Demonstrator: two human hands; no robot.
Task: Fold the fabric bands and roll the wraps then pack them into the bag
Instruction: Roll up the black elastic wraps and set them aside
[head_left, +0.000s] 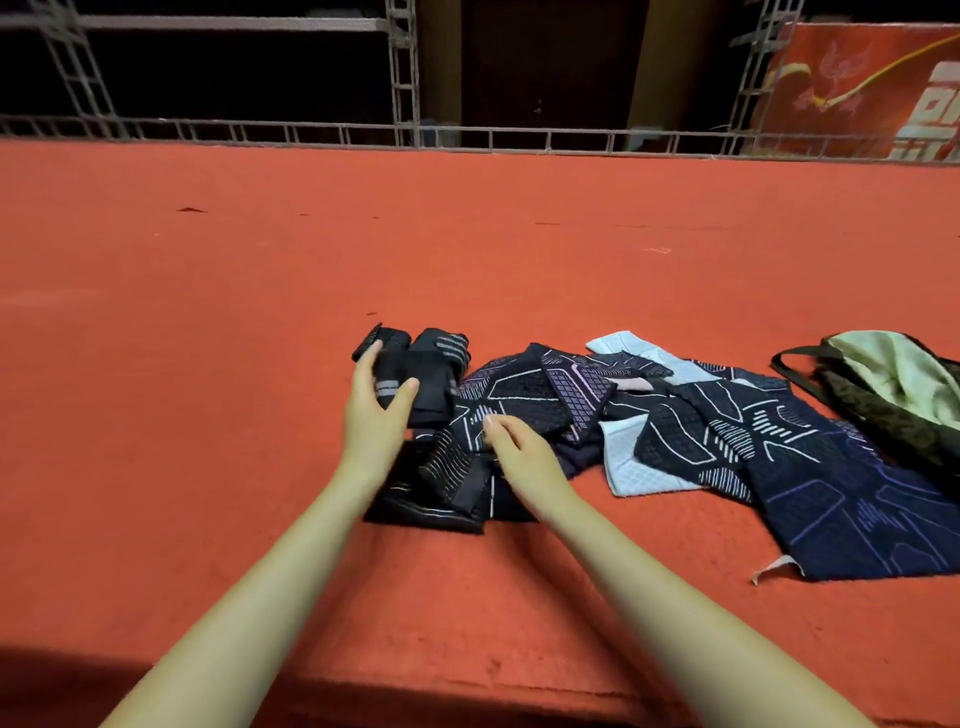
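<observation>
Fingers (371, 358) of the left hand (376, 415) curl around a dark rolled wrap (389, 371) with grey stripes, thumb on its near side, so the roll is pinched and sits at the far left of the pile. A second dark wrap (441, 353) lies touching it on the right. The right hand (519, 447) hovers low over the patterned navy fabric bands (675, 426), fingers loosely bent and holding nothing; whether the tips touch the cloth cannot be told. More black strapping (431, 493) lies under both wrists, unrolled.

The likely trouble is the roll springing loose: the grip covers only part of it, and if the hand lifts without the free end being fastened, the coil may unwind. The strapping beneath the wrists could also snag and drag as the hand moves. The bands overlap in a heap with pale blue pieces (623, 467) between them, so pulling one may shift the rest.

An open drawstring bag (883, 384) with a pale green lining lies at the far right, just beside the bands and well apart from the wrap.

Everything rests on a red carpeted platform (208, 338), its edge near the person. Beyond stand metal truss frames (405, 78) in a dark space, with a red banner (857, 88) at the upper right.
</observation>
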